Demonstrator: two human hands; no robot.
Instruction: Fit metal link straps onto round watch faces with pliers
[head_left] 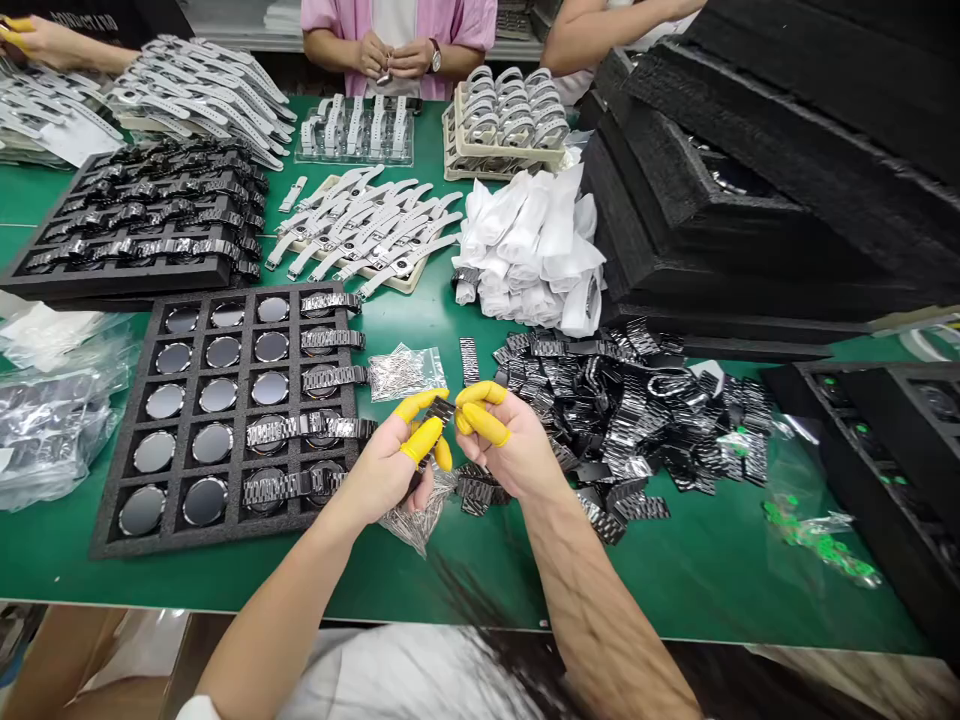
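Between the fingers of my left hand (397, 455) is a black metal watch strap (439, 410), part of it hidden in the palm. My right hand (506, 435) is closed in a pinch at the strap's end; what its fingertips hold is too small to make out. Both hands wear yellow finger cots. Under them lies a bag of metal pins (416, 525), and just beyond is another pin bag (407, 373). At left, a black foam tray (112, 548) holds round watch heads (212, 443), several with black straps. A heap of black metal straps (622, 410) lies to the right.
White-wrapped bundles (525, 245) and white-strapped watches (367, 230) lie farther back. Tall black foam trays (675, 230) rise at right, near a bag of green pieces (817, 540). Another tray of black watches (150, 225) stands back left. Across the table a person's hands (390, 58) work.
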